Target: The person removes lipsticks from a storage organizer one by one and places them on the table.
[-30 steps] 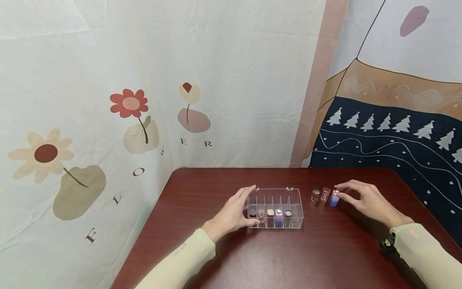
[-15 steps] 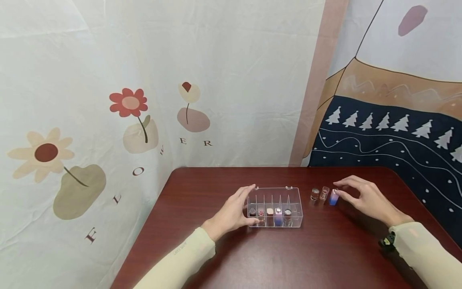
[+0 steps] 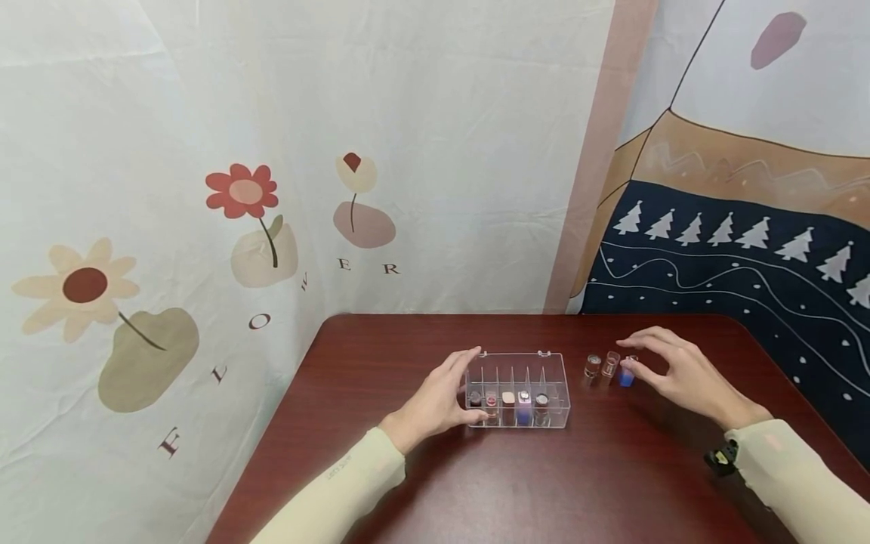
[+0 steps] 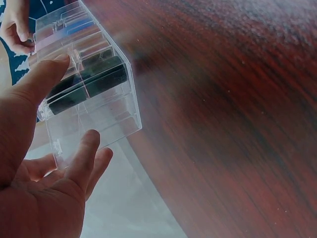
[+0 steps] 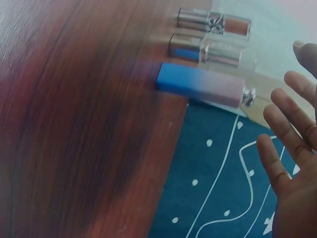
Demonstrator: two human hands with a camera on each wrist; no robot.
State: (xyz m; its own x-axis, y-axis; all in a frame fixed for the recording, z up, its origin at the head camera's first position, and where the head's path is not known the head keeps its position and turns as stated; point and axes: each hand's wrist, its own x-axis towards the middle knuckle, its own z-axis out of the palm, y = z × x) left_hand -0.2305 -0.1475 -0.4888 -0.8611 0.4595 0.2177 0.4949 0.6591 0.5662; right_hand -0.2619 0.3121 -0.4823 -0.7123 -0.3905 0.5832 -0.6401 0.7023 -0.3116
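A clear divided box (image 3: 568, 400) stands on the table with several lipstick tubes upright in its front slots. My left hand (image 3: 435, 404) holds its left end, thumb on the near side and fingers behind; in the left wrist view, a dark tube (image 4: 106, 82) shows near the thumb. To the right of the box stand three more tubes. One is a blue-to-pink lipstick (image 5: 200, 85) with a silver knob, and two are clear-ended lipsticks. My right hand (image 3: 686, 374) hovers by the blue-to-pink one, partly hiding it in the head view. Its fingers are spread, apart from the tube in the right wrist view.
The dark red wooden table (image 3: 516, 491) reaches back to a white curtain (image 3: 442, 151) with printed flowers. A navy cloth (image 3: 680, 283) with white trees hangs behind the right side. A dark band (image 3: 722, 458) sits at my right wrist.
My right hand has shifted slightly left and up, and its thumb now covers part of the blue-to-pink lipstick. The left hand and the box have stayed in place.
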